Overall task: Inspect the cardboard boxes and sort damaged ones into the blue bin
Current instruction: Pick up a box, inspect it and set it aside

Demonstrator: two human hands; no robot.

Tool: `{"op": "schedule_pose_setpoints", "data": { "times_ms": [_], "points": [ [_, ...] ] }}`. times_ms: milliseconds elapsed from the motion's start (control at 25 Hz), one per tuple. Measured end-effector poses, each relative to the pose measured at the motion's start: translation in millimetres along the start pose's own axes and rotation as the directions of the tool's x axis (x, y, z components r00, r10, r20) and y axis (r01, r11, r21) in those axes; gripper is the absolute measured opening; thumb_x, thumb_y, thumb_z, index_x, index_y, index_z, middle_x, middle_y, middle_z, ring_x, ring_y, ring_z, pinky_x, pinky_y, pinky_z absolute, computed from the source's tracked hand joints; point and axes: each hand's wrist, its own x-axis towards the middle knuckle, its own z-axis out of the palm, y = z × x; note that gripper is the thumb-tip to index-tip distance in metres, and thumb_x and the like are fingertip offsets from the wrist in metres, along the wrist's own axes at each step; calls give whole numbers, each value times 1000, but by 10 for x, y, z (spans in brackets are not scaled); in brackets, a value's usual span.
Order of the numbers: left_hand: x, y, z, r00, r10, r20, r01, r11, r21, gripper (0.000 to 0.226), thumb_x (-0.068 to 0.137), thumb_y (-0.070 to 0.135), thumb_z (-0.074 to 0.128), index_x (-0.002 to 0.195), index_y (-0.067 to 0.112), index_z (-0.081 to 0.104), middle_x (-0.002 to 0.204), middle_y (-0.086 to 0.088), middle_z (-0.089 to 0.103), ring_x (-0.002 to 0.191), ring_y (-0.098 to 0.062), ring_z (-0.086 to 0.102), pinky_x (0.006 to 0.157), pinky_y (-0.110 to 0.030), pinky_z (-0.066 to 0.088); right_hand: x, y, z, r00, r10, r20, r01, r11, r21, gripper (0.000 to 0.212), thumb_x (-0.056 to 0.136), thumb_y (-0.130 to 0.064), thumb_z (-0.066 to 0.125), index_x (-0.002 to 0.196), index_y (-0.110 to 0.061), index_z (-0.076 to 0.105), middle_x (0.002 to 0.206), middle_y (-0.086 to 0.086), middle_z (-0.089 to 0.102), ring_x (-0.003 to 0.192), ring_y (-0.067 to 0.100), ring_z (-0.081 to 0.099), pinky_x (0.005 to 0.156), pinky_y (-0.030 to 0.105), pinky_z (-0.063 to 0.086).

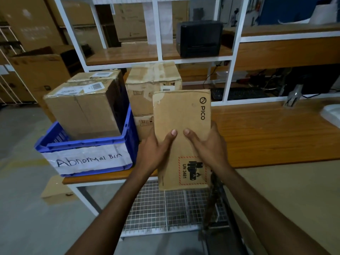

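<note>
I hold a flat brown PICO cardboard box (181, 116) upright over the table's front edge, its printed face toward me, with a UN 3481 label low on it and scuffed tape at its top left corner. My left hand (156, 150) grips its left side, thumb across the face. My right hand (207, 146) grips the right side the same way. The blue bin (88, 144), labelled "Abnormal Bin", sits at the table's left end with two taped cardboard boxes (82, 107) in it.
Behind the held box, stacked cardboard boxes (152, 80) with wrinkled tape stand on the wooden table (266, 133). A white shelf frame carries a black printer (199, 38). A keyboard (239, 92) lies at the back right. Wire mesh (165, 208) sits under the table.
</note>
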Motion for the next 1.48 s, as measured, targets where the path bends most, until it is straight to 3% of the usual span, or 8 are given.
{"op": "schedule_pose_setpoints", "data": {
  "times_ms": [160,360,520,640,840,1040,1280,1480],
  "points": [
    [-79,75,-92,1000,-27,0,27,997,-74,86,79,77,72,146,33,40,141,6,65,122,-14,66,99,-40,56,-18,-27,-129,997,48,53,-54,991,124,70,83,-49,83,138,-28,46,111,-15,67,102,9,69,79,34,59],
    [18,87,-150,983,-94,-160,75,990,-123,72,77,72,79,126,30,48,117,17,69,106,-5,69,93,-44,60,-69,31,-74,993,76,94,-98,959,265,85,78,-25,91,147,-29,40,122,-10,67,104,9,71,83,40,64],
    [-13,-124,-178,997,-77,25,80,974,-210,87,73,68,85,139,31,42,133,13,67,118,-6,68,98,-45,60,-76,153,12,997,46,61,-60,965,253,83,80,-31,89,148,-34,40,126,-8,69,105,13,73,83,46,65],
    [-195,-152,-158,962,-29,271,95,968,-234,99,80,45,89,156,37,26,138,19,61,119,2,65,96,-27,59,-68,231,-106,962,98,254,-146,973,179,93,72,-43,91,147,-46,35,123,-10,70,102,17,75,84,51,63],
    [-294,-85,2,990,-101,-99,92,992,-88,79,81,63,80,139,26,42,131,10,67,116,-10,67,95,-36,58,-175,226,-16,983,166,80,-174,980,100,72,77,-53,87,134,-24,54,108,-12,72,92,10,74,82,41,64],
    [-406,-192,-180,914,5,407,91,972,-217,115,78,29,94,159,42,13,144,29,47,125,11,56,99,-18,54,-276,357,-277,868,142,477,-250,953,172,83,76,-14,91,141,-34,44,122,-8,74,108,13,73,91,41,60],
    [-367,-122,-217,918,61,392,24,978,-209,124,82,35,90,164,43,-3,157,24,38,135,12,48,110,-24,49,-337,384,-220,922,67,381,-157,965,209,117,63,-34,96,157,-33,28,141,-7,61,123,13,64,101,43,57],
    [-481,-192,-172,903,46,427,4,993,-116,132,74,54,90,166,42,-5,169,28,4,154,0,20,125,-38,35,-477,418,-275,881,-24,472,-96,969,227,119,71,-9,94,160,-33,19,141,-10,60,125,6,62,105,42,55]
  ]
}}
